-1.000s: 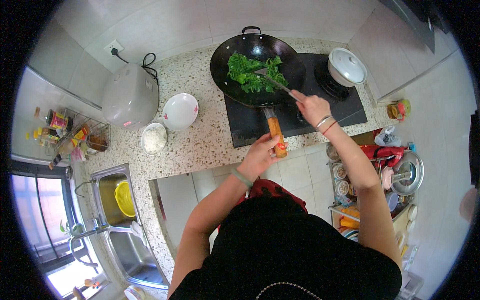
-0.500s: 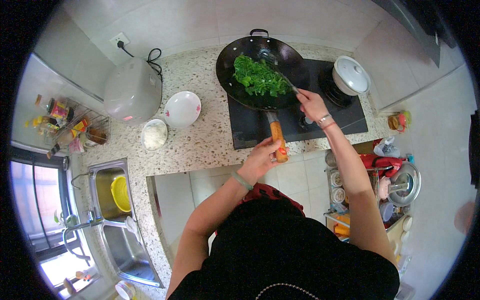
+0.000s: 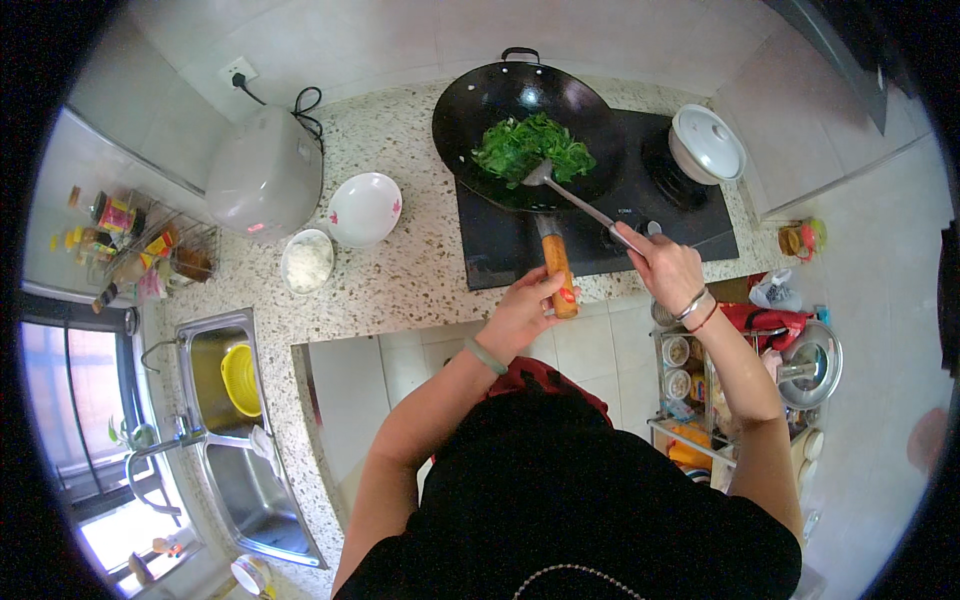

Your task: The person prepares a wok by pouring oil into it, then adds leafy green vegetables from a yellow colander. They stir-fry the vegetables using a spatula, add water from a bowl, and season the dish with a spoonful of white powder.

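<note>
A black wok stands on the dark glass stove, holding a heap of chopped leafy greens. My left hand is closed around the wok's wooden handle, on the near side. With my right hand I grip the end of a metal spatula. Its shaft slants up and left into the wok, and its blade meets the near edge of the greens. Part of the blade is hidden by the leaves.
Left of the stove are an empty white bowl, a bowl of white food and a grey rice cooker. A lidded white pot sits on the right burner. A double sink lies lower left, a loaded rack lower right.
My right hand has drawn back toward me and to the right. The spatula blade has come from the wok's far side to the near edge of the greens. My left hand stays on the handle.
</note>
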{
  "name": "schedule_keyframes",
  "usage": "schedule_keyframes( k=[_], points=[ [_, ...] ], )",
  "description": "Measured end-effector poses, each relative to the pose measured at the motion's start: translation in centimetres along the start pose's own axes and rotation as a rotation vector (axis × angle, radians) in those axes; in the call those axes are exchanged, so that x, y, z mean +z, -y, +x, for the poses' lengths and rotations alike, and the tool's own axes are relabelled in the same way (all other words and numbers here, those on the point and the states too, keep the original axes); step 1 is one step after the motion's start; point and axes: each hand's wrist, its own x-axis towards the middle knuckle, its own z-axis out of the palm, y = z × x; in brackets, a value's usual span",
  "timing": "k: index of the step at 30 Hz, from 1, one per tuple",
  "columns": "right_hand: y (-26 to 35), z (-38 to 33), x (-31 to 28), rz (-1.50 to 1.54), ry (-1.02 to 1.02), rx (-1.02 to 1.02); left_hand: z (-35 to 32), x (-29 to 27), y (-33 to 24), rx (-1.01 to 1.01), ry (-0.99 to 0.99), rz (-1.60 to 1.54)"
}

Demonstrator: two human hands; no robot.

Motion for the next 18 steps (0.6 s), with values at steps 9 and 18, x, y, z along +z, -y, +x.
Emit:
schedule_keyframes(
  k=[9, 18],
  points=[
    [1.3, 3.9, 3.4, 0.362, 0.065, 0.085, 0.0, 0.3, 0.0, 0.000, -0.022, 0.006],
    [0.7, 8.4, 2.0, 0.778, -0.074, 0.352, -0.4, 0.5, 0.3, 0.042, -0.030, -0.012]
  ],
)
